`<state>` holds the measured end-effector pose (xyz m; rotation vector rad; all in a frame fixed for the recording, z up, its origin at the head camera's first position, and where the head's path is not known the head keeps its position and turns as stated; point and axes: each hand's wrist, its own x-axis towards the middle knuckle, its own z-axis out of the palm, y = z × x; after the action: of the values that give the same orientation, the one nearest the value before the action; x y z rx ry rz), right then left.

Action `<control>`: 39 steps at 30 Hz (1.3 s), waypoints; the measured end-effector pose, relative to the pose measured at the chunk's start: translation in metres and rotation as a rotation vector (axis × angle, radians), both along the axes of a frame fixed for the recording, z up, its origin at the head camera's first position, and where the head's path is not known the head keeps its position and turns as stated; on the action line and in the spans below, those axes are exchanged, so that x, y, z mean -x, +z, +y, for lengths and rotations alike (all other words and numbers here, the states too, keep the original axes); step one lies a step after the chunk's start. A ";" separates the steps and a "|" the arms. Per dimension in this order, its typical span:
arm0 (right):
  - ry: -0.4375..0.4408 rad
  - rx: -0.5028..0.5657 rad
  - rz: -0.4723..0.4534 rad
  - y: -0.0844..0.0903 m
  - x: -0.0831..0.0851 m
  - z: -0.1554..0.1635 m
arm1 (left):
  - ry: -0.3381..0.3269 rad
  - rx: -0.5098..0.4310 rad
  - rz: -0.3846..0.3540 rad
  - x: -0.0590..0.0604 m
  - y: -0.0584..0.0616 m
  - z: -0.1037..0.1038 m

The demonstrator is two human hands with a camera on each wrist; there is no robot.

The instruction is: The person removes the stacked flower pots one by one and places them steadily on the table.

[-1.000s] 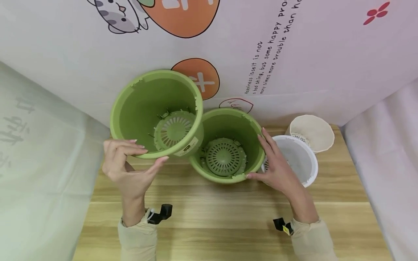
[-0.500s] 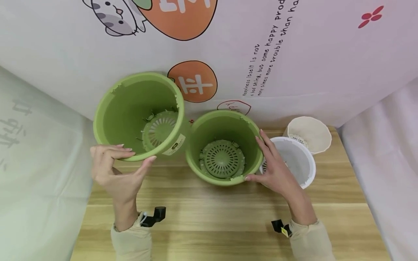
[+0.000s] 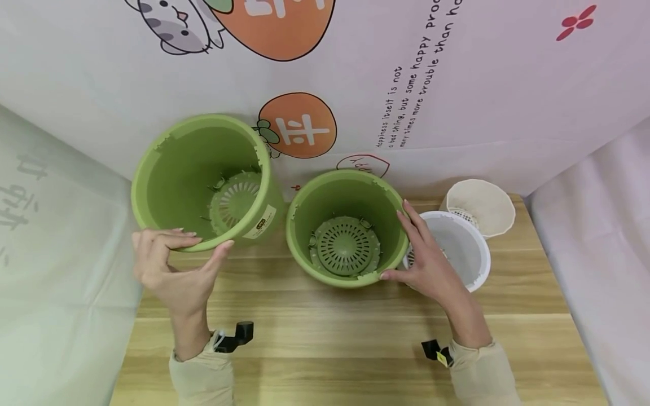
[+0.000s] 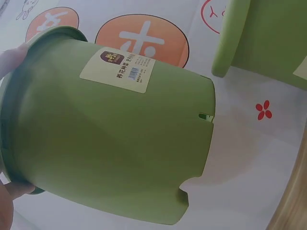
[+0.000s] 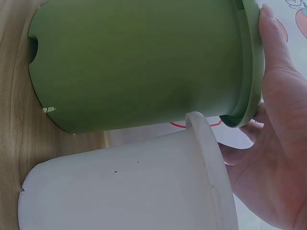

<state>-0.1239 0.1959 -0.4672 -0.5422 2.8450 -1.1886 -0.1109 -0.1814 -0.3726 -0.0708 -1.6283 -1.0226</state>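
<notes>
My left hand (image 3: 175,276) grips the front rim of a green plastic flower pot (image 3: 200,158), fingers over the rim and thumb at its outside. In the left wrist view this pot (image 4: 115,129) is tilted, its base held off the wooden table, with a cream label on its side. A second green flower pot (image 3: 350,192) stands on the table in the middle, a slotted insert in its bottom. My right hand (image 3: 426,259) holds that pot's right rim between thumb and fingers. In the right wrist view, its wall (image 5: 144,62) sits close above a white pot (image 5: 124,182).
Right of my right hand stands the white pot (image 3: 467,248), and behind it a cream pot (image 3: 482,206). A printed cloth (image 3: 355,84) hangs along the back, with pale cloth at both sides. The wooden table (image 3: 325,344) extends toward me.
My left hand has carried its green pot to the left, opening a gap between the two green pots. My right hand has stayed at the middle pot's rim.
</notes>
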 end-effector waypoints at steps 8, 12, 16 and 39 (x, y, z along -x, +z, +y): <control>-0.003 -0.001 0.014 0.000 -0.001 -0.001 | 0.017 0.044 -0.015 -0.001 -0.011 -0.006; -0.003 -0.004 0.026 0.001 -0.001 -0.002 | 0.009 0.065 -0.040 -0.002 -0.017 -0.007; -0.003 -0.004 0.031 0.001 -0.002 -0.003 | -0.006 0.073 -0.048 -0.002 -0.021 -0.005; -0.008 0.007 0.070 -0.002 0.000 -0.008 | -0.015 0.052 -0.131 -0.003 -0.065 -0.013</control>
<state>-0.1237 0.1883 -0.4696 -0.5839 2.9044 -1.2050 -0.1081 -0.1949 -0.4372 -0.0520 -1.7755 -1.0141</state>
